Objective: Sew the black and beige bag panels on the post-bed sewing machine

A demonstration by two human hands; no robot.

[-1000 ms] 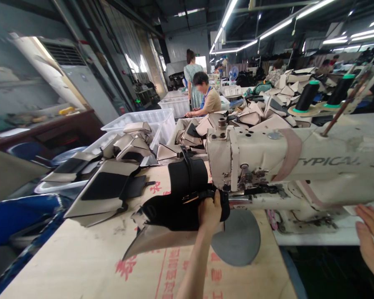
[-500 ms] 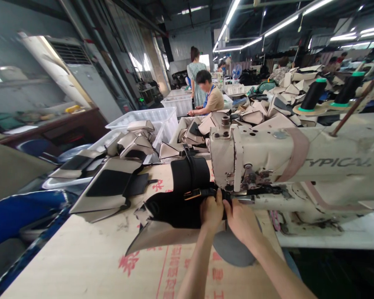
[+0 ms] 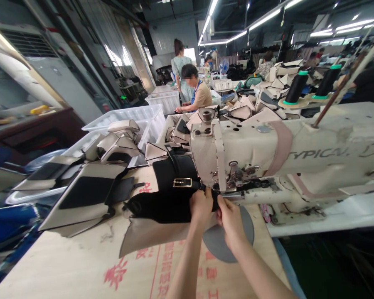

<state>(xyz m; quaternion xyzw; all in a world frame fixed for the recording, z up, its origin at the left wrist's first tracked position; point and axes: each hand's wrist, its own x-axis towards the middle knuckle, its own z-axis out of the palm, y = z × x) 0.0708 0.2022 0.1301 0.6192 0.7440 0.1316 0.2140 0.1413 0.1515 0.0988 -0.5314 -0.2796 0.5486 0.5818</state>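
Note:
A black and beige bag [image 3: 165, 206] lies partly turned over on the board, its right end under the head of the sewing machine [image 3: 252, 143]. On its strap a metal buckle [image 3: 183, 182] faces up. My left hand [image 3: 202, 206] is closed on the bag's black edge, just left of the needle area. Close beside it, my right hand [image 3: 232, 219] pinches the same edge with thumb and fingers. The needle and the seam are hidden behind my fingers and the machine head. A grey rounded flap [image 3: 230, 243] hangs out below my right hand.
Another beige and black bag [image 3: 84, 193] lies at the left of the wooden board [image 3: 81, 265]. White bins [image 3: 152, 128] with several bag pieces stand behind. Black thread cones [image 3: 296, 88] sit above the machine. A seated person [image 3: 202, 93] works beyond.
The camera view has shifted, so the scene sits further left. The buckle has turned to face up more flatly. Both hands keep hold of the bag, and my right fingers have closed into a pinch.

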